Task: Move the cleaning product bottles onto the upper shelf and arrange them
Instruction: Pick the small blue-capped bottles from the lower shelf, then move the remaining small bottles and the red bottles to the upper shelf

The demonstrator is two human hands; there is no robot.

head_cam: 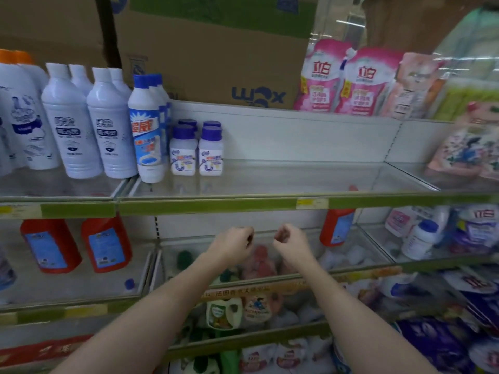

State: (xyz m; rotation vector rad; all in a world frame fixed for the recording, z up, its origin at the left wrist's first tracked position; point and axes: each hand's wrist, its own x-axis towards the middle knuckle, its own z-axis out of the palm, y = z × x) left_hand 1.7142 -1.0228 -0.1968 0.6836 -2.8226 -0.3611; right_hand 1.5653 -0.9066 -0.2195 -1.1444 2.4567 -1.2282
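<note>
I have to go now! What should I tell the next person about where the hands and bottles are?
Left hand and right hand: both loosely curled, holding nothing, reaching toward the lower shelf bin.
Upper shelf: tall white bottles, a blue-capped bottle and small purple-capped bottles stand at its left; the right part is bare.
Left to do: lift more bottles from below and line them up beside the small ones.
</note>
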